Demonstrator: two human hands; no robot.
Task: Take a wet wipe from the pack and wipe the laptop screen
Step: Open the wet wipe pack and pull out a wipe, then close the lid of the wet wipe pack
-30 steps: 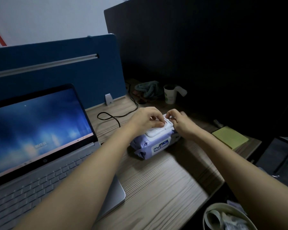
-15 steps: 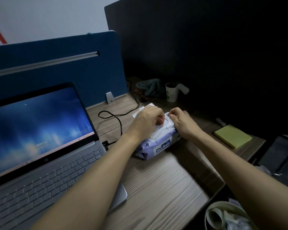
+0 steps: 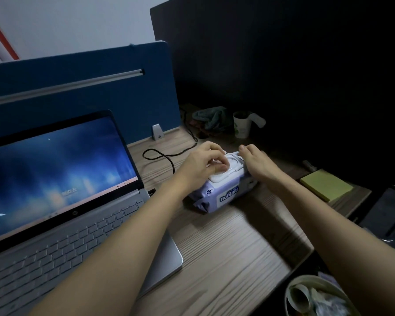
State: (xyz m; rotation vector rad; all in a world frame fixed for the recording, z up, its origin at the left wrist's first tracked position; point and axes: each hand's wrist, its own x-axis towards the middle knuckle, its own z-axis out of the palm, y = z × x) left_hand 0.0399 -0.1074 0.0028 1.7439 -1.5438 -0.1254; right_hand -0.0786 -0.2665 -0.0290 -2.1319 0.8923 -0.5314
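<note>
— White plastic lid (image 3: 224,171) on the pack; what are the fingers doing?
— The left hand (image 3: 202,164) curls its fingertips onto the lid, pinching at its opening. The right hand (image 3: 258,163) lies with straight fingers along the wet wipe pack (image 3: 224,195), steadying it.
— Where is the pack?
— Mid-desk (image 3: 226,258), toward the far edge, right of the open laptop (image 3: 62,201). Beyond stand a paper cup (image 3: 241,127), a cable (image 3: 167,153) and yellow sticky notes (image 3: 326,187) at the right edge.
</note>
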